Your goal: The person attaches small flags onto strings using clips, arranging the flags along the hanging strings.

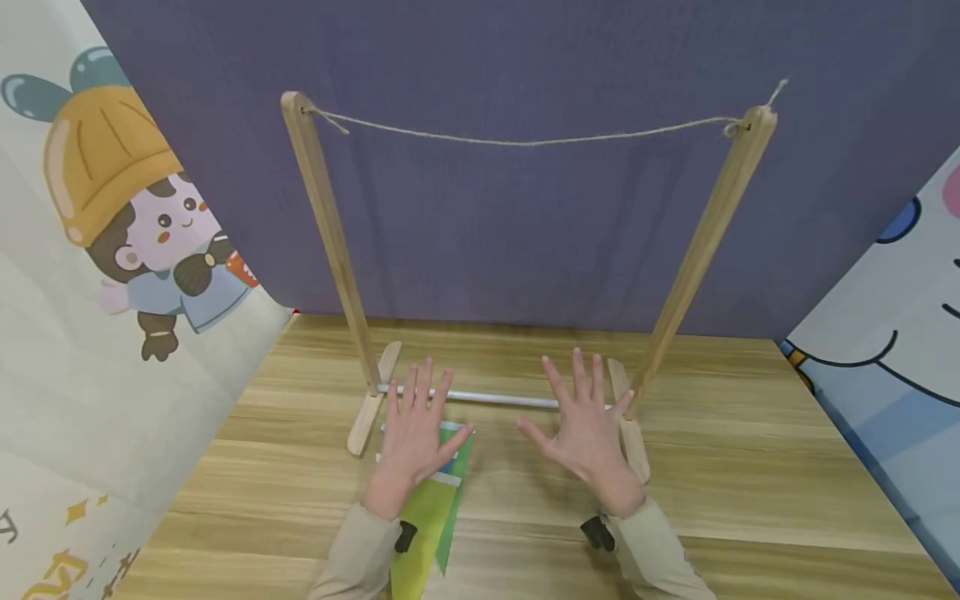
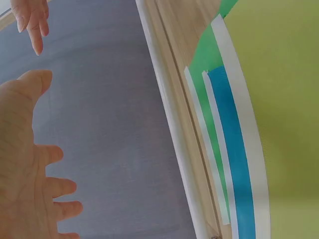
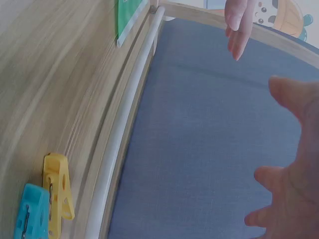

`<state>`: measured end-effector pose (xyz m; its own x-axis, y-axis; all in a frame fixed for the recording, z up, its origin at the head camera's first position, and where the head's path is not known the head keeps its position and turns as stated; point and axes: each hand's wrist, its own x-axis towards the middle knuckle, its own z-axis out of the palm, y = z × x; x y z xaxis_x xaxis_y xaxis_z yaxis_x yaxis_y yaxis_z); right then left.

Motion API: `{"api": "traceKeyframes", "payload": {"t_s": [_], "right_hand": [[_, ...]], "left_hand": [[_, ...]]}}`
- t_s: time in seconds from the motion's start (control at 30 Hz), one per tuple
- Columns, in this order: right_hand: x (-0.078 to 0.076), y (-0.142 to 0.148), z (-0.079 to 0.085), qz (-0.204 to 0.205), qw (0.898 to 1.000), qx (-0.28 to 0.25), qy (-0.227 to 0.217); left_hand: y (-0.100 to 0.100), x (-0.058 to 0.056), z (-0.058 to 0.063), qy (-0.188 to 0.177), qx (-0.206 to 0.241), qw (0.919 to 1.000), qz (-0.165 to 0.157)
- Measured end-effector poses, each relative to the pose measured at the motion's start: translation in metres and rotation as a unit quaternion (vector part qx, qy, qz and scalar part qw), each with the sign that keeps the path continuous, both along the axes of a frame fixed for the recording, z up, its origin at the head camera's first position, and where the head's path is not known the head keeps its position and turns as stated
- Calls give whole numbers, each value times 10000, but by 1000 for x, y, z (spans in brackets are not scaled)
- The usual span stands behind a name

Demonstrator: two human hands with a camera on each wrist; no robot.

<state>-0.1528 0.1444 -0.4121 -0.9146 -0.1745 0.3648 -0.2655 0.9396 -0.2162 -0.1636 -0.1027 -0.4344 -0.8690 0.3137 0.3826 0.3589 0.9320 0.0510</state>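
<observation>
My left hand [image 1: 416,442] hovers over the table with fingers spread, holding nothing. Beneath it lie overlapping pennants: a yellow one [image 1: 418,537], a green one [image 1: 452,533] and a blue one [image 2: 232,129], each with a white strip along its top. My right hand [image 1: 588,437], also spread and holding nothing, is near the right foot of a wooden stand. A yellow clothespin [image 3: 56,184] and a blue clothespin [image 3: 32,211] lie on the table in the right wrist view; in the head view they cannot be seen.
The stand has a left post [image 1: 330,225], a right post [image 1: 701,258] and a pale rod [image 1: 510,400] low between them. A slack string [image 1: 525,143] joins the post tops. Behind rises a dark blue-grey panel [image 1: 517,225]. The wooden table [image 1: 750,500] has cartoon-printed sheets at both sides.
</observation>
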Motion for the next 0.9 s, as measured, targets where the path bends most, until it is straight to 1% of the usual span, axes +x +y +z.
{"api": "traceKeyframes", "payload": {"t_s": [0.1, 0.23, 0.33, 0.4, 0.5, 0.57, 0.67, 0.8, 0.9], "right_hand": [[1, 0, 1, 4, 10000, -5, -39], [2, 3, 2, -5, 9999, -163, -19], [3, 8, 3, 18, 9997, -254, 7], [3, 12, 3, 43, 9998, -196, 29], [5, 20, 2, 161, 9996, -226, 106], [6, 24, -1, 305, 9987, -336, 222], [8, 29, -5, 530, 9956, -744, 203], [10, 34, -11, 678, 9919, -1068, 66], [10, 38, -15, 793, 9904, -1129, 20]], "left_hand": [[-1, 1, 2, -37, 36, 10000, -41], [-4, 5, 6, 7, 242, 9995, -185], [-11, 8, 9, 122, 341, 9990, -265], [-17, 9, 9, 144, 368, 9988, -290], [-26, 11, 9, 70, 548, 9978, -377], [-32, 12, 8, -31, 648, 9971, -410], [-40, 14, 5, -147, 811, 9956, -440], [-49, 16, -2, -88, 963, 9939, -527], [-53, 18, -7, 59, 1008, 9929, -623]]}}
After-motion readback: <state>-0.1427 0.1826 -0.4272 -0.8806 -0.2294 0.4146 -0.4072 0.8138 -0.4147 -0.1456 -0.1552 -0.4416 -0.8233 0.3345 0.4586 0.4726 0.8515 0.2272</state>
